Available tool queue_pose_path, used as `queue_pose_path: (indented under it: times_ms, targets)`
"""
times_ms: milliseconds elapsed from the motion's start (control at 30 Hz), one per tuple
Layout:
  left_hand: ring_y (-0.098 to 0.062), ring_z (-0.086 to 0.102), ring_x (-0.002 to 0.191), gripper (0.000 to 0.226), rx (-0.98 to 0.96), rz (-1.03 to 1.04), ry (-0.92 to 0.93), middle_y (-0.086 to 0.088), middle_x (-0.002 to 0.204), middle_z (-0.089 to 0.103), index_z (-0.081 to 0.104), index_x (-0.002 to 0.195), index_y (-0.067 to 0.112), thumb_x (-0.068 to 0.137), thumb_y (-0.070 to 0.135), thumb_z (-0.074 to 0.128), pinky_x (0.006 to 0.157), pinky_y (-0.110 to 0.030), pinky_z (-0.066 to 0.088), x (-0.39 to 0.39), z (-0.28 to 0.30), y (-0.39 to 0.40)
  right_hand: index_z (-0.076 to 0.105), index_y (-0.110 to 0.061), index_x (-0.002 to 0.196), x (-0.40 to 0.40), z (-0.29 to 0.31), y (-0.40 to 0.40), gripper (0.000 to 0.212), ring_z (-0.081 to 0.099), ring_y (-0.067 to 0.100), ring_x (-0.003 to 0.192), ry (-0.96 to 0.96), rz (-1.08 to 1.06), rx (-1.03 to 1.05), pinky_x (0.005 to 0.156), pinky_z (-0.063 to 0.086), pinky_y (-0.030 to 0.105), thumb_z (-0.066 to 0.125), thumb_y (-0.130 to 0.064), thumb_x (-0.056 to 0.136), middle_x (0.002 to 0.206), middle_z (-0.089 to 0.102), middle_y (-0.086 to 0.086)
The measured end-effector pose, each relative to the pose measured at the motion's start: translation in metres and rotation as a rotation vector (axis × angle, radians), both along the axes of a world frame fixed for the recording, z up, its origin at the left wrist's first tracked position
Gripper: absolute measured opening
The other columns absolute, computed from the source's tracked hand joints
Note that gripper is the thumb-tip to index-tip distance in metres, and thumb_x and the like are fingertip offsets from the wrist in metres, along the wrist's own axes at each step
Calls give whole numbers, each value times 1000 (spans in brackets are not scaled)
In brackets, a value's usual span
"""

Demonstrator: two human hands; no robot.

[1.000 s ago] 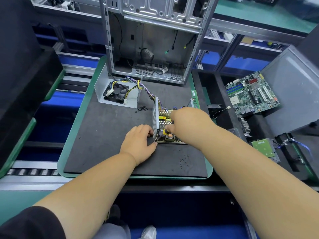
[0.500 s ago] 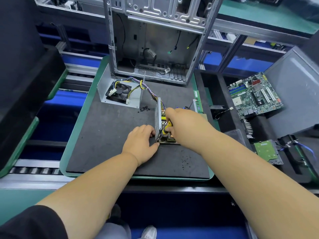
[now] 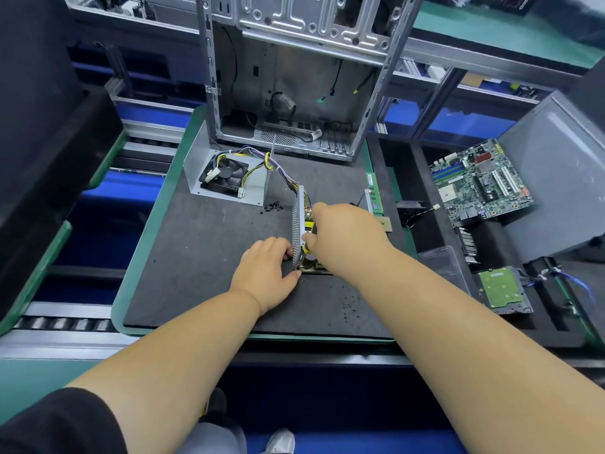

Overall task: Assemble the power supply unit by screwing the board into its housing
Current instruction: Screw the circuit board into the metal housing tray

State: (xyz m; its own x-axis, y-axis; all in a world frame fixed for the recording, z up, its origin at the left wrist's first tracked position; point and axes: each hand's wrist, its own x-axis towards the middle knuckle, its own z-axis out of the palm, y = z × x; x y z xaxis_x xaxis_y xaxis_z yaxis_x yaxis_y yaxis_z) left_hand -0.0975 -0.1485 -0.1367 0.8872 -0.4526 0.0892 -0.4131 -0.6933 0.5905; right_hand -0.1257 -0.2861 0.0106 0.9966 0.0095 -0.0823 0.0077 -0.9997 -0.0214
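Left hand point(image 3: 266, 271) braced against the near left corner of the housing point(image 3: 298, 224), fingers curled onto its perforated wall, thumb at the bottom edge. Right hand point(image 3: 343, 235) over the board point(image 3: 309, 262), fingers closed round a yellow-and-black screwdriver point(image 3: 306, 247) pointing down into the near left corner; tip hidden. Board sitting inside the housing, mostly covered by the right hand, only a capacitor and some yellow parts showing. Housing resting mid-mat point(image 3: 209, 257) on the tabletop, perforated wall upright.

Wire bundle point(image 3: 288, 173) running from the housing's far end back to the cover point(image 3: 226, 178), which lies at the mat's far left with the fan point(image 3: 224, 175) in it. Small pile of black screws point(image 3: 273, 207) between cover and housing, apart from both. Open PC chassis point(image 3: 294, 93) standing at the far edge of the mat. RAM sticks point(image 3: 373, 194) along the mat's right edge. Motherboard point(image 3: 481, 185) and hard drive point(image 3: 499, 290) in the foam tray to the right, well apart from the work.
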Motion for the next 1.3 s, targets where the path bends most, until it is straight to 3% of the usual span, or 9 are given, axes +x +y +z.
queue_pose_path:
  times_ms: [200,333,467,667,767,933,1033,1167,1300]
  targets:
    - [-16,49,95,29,-2,2,-3,9,97,54,51,98,26,79,38,70,86,-33,42,0,0,0,35,-18,71,1,3,-9,34,48,27,73,60,-207,-35,49,24,28,49,-34,98,68,43,-1]
    - [-16,48,94,29,-3,1,-5,10,96,53,50,97,28,79,39,70,85,-32,41,0,0,0,35,-14,95,-6,6,-18,26,50,28,75,66,-67,92,52,29,33,46,-38,100,87,54,3]
    - [-15,48,95,29,-5,0,-2,11,96,53,50,98,27,79,39,69,86,-32,40,0,-1,0,41,-15,97,-9,8,-12,16,54,31,86,93,88,121,63,37,36,54,-25,97,103,57,8]
    - [-15,47,96,29,-6,2,0,10,98,53,51,99,27,80,39,68,86,-31,39,0,-1,0,55,-16,101,-12,8,-11,9,50,21,79,93,148,48,62,35,31,61,-16,93,94,48,-2]
    - [-15,47,96,29,-6,3,-2,10,98,54,51,99,27,80,39,69,87,-32,39,0,-1,0,45,-17,96,-11,6,-12,14,46,22,74,89,114,-9,60,35,30,58,-12,94,88,44,-2]
    - [-16,48,97,28,-9,8,0,10,97,53,51,98,27,79,37,69,87,-33,39,0,-1,-1,35,-17,89,-11,0,-9,22,44,24,68,42,81,-54,51,26,31,55,-22,97,66,34,-5]
    - [-16,48,96,28,-11,9,-5,10,97,54,51,97,27,79,37,70,87,-33,40,-1,-1,-1,35,-18,90,-11,0,-2,22,42,25,70,24,89,-92,51,22,32,53,-26,97,66,34,-4]
    - [-16,48,96,28,-16,9,-6,11,97,53,51,97,28,79,38,69,87,-32,39,-1,-1,0,40,-20,94,-6,4,0,13,43,25,72,37,51,-111,55,31,29,51,-27,98,71,36,-2]
    - [-16,48,96,29,-13,4,-13,10,97,53,51,98,27,79,39,69,88,-34,40,0,-1,0,42,-19,88,-2,7,-5,21,44,25,74,99,0,-129,45,21,27,46,-36,101,65,31,-4]
